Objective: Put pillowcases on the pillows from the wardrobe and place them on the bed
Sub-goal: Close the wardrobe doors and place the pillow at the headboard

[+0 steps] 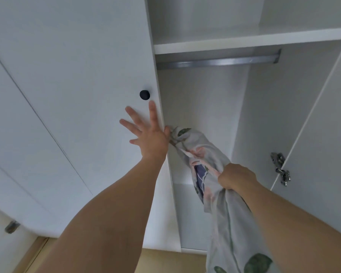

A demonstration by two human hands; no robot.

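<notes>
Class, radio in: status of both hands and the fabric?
Left hand open, near closed door. Right hand gripping floral fabric. No pillow visible.

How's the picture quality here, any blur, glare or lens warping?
Head view: soft even light, no harsh glare; wide-angle warping bends the wardrobe door edges; floral pillowcase and right hand slightly soft; hanging rail shows a mild sheen.
</notes>
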